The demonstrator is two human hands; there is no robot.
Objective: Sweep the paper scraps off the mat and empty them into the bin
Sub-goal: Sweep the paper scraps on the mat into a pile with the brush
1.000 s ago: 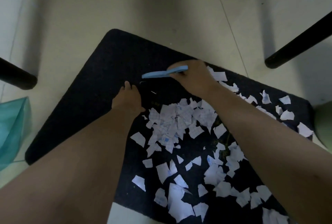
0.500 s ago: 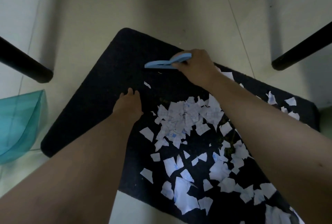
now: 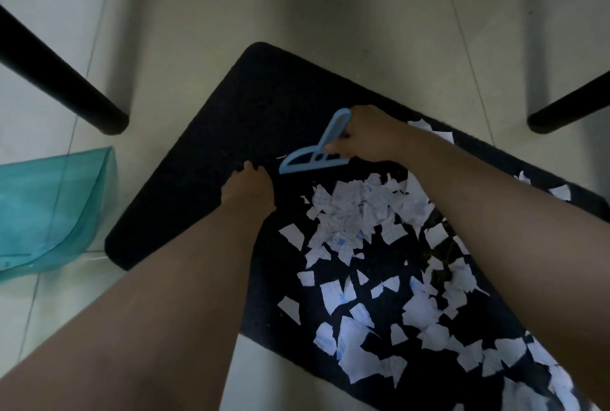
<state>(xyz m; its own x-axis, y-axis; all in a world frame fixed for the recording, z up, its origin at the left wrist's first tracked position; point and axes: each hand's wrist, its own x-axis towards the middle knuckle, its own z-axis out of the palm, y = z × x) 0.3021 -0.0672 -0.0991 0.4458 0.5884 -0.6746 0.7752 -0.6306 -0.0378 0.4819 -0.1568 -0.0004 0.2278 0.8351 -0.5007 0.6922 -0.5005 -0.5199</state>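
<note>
Sweep step in hand. Right hand (image 3: 366, 135) clamped on small blue plastic scraper-brush (image 3: 313, 159), 12 o'clock of white torn paper scraps (image 3: 356, 212) on black rectangular mat (image 3: 264, 97). Left hand (image 3: 249, 186) on mat, fingers' state unclear. Next, probably: drag toward 6 o'clock; translucent teal plastic dustpan (image 3: 52, 206) waits at 9.

One camera sits on the person's head and looks almost straight down at the floor (image 3: 330, 14). It is close: both bare arms reach out from the bottom edge onto the dark mat (image 3: 204, 146), and no second view shares this
</note>
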